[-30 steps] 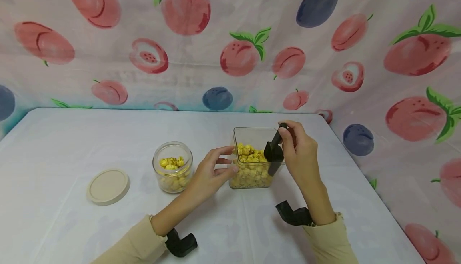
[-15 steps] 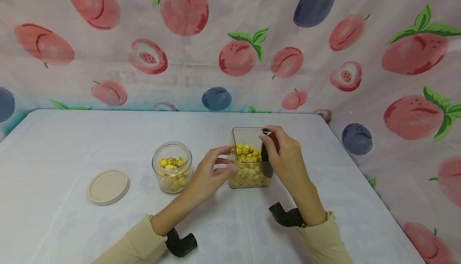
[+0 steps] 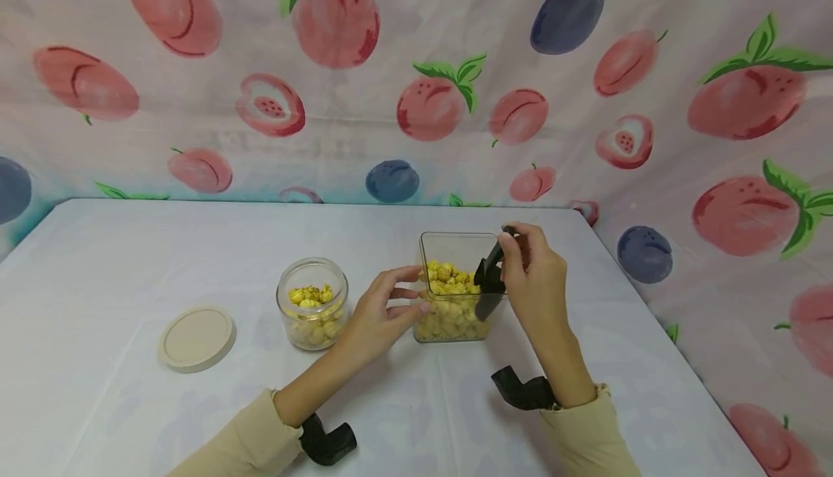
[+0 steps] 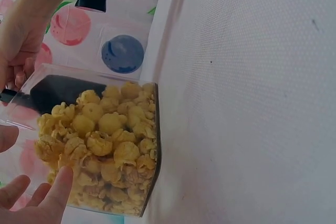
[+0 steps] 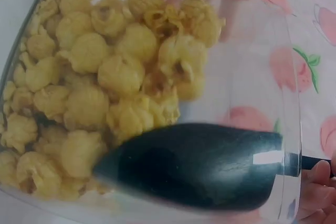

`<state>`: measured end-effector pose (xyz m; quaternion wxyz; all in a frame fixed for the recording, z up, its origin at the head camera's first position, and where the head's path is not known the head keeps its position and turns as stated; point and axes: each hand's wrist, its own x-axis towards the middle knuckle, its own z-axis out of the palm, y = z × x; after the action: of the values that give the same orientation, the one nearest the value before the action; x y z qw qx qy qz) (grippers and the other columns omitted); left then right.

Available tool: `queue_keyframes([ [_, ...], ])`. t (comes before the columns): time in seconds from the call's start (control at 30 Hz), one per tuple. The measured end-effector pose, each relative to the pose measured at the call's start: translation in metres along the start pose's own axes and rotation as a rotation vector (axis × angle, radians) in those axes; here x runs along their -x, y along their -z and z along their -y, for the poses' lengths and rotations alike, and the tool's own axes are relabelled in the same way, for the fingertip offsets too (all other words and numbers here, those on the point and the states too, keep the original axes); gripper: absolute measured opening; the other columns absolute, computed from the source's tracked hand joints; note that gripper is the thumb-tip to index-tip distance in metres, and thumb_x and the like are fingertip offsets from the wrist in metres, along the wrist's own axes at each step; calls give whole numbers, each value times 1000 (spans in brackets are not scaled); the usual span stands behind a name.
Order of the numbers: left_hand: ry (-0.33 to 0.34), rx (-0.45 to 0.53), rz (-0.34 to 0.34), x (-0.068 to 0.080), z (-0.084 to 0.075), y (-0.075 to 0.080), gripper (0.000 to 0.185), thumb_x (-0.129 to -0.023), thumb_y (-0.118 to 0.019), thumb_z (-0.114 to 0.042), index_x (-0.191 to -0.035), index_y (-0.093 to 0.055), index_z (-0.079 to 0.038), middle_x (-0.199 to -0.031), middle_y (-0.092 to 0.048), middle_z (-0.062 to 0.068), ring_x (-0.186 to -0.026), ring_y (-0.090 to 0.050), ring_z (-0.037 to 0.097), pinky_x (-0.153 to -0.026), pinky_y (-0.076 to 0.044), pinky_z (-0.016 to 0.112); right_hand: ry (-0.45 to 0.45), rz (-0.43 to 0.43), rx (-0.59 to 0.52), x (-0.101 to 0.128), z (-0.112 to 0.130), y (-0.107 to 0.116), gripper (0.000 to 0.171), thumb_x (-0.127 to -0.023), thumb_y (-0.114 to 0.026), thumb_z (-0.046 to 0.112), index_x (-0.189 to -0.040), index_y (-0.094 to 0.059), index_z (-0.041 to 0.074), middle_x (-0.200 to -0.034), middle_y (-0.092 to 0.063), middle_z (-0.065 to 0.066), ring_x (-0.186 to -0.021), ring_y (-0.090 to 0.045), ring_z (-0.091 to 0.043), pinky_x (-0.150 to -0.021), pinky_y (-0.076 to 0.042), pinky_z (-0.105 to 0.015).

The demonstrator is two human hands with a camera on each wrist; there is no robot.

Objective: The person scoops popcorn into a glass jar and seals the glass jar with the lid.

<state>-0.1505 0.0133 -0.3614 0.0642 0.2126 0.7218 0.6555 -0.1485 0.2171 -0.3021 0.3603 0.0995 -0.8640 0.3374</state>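
A clear square container (image 3: 449, 247) holds yellow popcorn (image 3: 447, 277) to a bit over half its height. My right hand (image 3: 539, 278) grips the handle of a black scoop (image 5: 194, 166), whose blade is inside the container at the right wall, its tip among the popcorn. The scoop leans, handle up and to the right. My left hand (image 3: 380, 311) has loosely extended fingers at the container's left side; in the left wrist view its fingertips (image 4: 62, 179) lie close to or against the wall. Left of that hand stands an uncovered glass jar (image 3: 284, 311), partly filled with popcorn.
A round beige lid (image 3: 197, 338) lies flat on the white-covered table (image 3: 247, 238), left of the jar. Behind the table hangs a fruit-print cloth (image 3: 351, 115). Black curved mounts (image 3: 327, 442) are worn at both wrists.
The right hand has moved the scoop left and more upright in the container, then back right and tilted. The left hand, container, jar and lid have stayed put.
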Motion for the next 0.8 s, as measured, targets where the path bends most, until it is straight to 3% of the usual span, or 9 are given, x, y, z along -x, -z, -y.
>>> queue_keyframes([
  [0.23, -7, 3, 7, 0, 0, 1, 53, -88, -65, -15, -136, -43, -11, -135, -43, 9, -113, -54, 24, -89, -52, 27, -102, -51, -75, -3, -4, 2, 23, -95, -53, 15, -107, -57, -4, -60, -55, -10, -48, -43, 4, -40, -36, -14],
  [0.5, -1, -3, 14, -1, 0, 2, 53, -88, -65, -16, -136, -42, -11, -136, -43, 9, -113, -54, 24, -89, -52, 26, -180, -38, -129, -4, -13, -1, 24, -96, -52, 18, -109, -56, -2, -60, -54, -13, -42, -43, 0, -38, -37, -14],
  [0.8, 8, -1, 9, -1, 2, 1, 53, -88, -65, -16, -136, -43, -12, -136, -43, 9, -113, -54, 24, -90, -52, 27, -246, -69, -273, -6, -17, 0, 23, -96, -51, 13, -110, -55, -4, -60, -52, -8, -38, -44, -6, -38, -40, -15],
])
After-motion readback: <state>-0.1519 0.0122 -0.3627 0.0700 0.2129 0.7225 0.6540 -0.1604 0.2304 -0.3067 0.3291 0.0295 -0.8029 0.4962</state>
